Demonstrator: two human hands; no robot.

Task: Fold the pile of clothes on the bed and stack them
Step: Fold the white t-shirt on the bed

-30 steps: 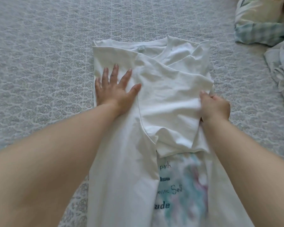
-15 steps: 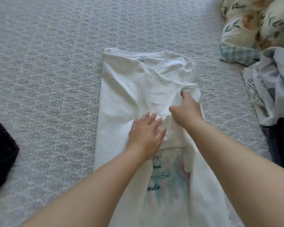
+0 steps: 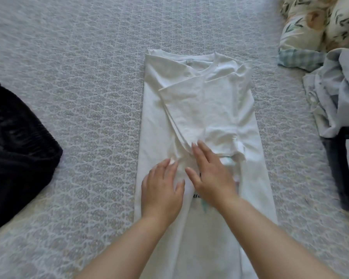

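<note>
A white T-shirt (image 3: 201, 109) lies lengthwise on the grey patterned bedspread (image 3: 79, 97), collar at the far end, both sides and sleeves folded in over the middle. Its printed front shows only a little, between and under my hands. My left hand (image 3: 161, 190) lies flat on the shirt's left folded panel, fingers straight. My right hand (image 3: 210, 174) lies flat beside it on the middle, fingers spread over the sleeve's lower edge. Neither hand grips the cloth.
A black garment (image 3: 18, 146) lies at the left edge of the bed. At the right are a crumpled pale blue garment (image 3: 338, 93), a dark one (image 3: 343, 170) below it, and floral bedding (image 3: 318, 23) at the far right corner.
Both hands slid toward me down the shirt, smoothing it. My right hand has let go of the right sleeve edge and now lies flat. The view pulled back, showing the black garment.
</note>
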